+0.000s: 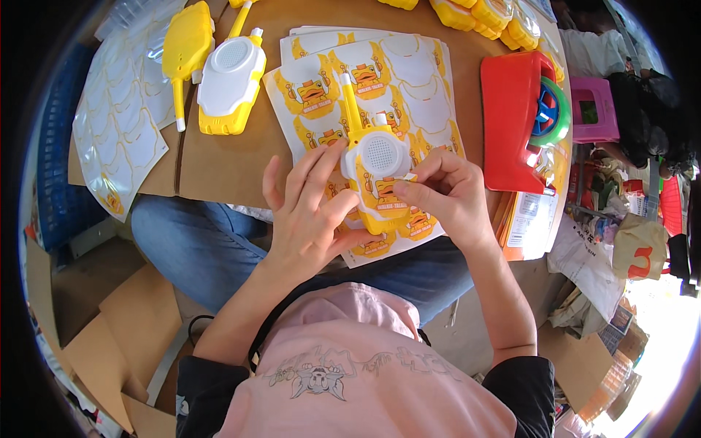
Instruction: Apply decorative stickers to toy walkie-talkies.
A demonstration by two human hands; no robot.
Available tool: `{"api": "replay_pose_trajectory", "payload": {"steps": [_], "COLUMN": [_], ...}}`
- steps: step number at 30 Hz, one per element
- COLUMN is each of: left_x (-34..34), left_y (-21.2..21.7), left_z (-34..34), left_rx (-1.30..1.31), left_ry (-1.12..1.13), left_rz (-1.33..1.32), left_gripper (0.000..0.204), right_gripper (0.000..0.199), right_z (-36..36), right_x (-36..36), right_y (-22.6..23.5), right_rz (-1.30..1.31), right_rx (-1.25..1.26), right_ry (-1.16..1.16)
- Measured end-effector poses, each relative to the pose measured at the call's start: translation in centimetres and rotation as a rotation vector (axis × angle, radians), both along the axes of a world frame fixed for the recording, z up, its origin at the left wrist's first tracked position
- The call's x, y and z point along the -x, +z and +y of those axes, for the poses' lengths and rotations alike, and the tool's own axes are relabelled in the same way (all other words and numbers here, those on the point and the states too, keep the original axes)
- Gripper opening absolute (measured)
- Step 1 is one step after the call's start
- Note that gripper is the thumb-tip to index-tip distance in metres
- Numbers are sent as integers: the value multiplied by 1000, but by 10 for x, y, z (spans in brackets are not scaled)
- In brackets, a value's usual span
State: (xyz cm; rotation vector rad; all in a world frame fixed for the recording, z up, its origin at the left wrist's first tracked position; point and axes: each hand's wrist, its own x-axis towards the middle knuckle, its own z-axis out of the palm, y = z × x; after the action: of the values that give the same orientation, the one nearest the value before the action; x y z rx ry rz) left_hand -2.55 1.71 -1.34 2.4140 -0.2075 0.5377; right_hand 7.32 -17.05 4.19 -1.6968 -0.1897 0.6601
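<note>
A yellow and white toy walkie-talkie [378, 155] with a stubby antenna lies on a stack of sticker sheets [312, 87] in front of me. My left hand [305, 208] grips its left side, thumb near the bottom end and fingers along the edge. On the toy's lower front is a printed duck sticker [385, 191]. My right hand [454, 196] pinches the sticker's upper right edge between thumb and forefinger. To the left, a second walkie-talkie [232, 77] rests face up, and a yellow one [188, 45] lies beside it.
A red tape dispenser [505, 120] with a green-rimmed roll stands at the right. Several yellow toy parts [485, 18] are piled at the far edge. Mostly peeled sticker sheets [120, 135] cover the table's left end. A pink stool [595, 109] is beyond the dispenser; a cardboard box [135, 321] stands lower left.
</note>
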Motion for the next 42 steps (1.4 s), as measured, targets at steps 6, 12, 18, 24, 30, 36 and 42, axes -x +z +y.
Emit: {"api": "replay_pose_trajectory", "payload": {"steps": [6,12,18,24,30,36,42], "left_x": [1,-1,-1,0,-1,-1,0], "left_y": [0,-2,-3,-3,-4,-3,-2], "left_z": [0,0,0,0,0,0,0], "left_rx": [1,40,64,56,51,29,27], "left_ry": [2,0,-8,-8,-4,-4,-3], "left_rz": [-2,-36,-80,-51,-64,-49,-42], "left_gripper": [45,47,53,53,52,51,50], "right_gripper": [19,19,18,18,19,19,19], "right_z": [1,-1,-1,-1,-1,-2,-4], "right_x": [1,-1,-1,0,-1,-2,-3], "right_y": [0,-3,-2,-2,-3,-4,-4], "right_rz": [-36,82,30,12,7,17,67], "right_rx": [38,-88,-36,-28,-35,-31,-86], "right_ry": [11,-34,1,6,11,19,13]}}
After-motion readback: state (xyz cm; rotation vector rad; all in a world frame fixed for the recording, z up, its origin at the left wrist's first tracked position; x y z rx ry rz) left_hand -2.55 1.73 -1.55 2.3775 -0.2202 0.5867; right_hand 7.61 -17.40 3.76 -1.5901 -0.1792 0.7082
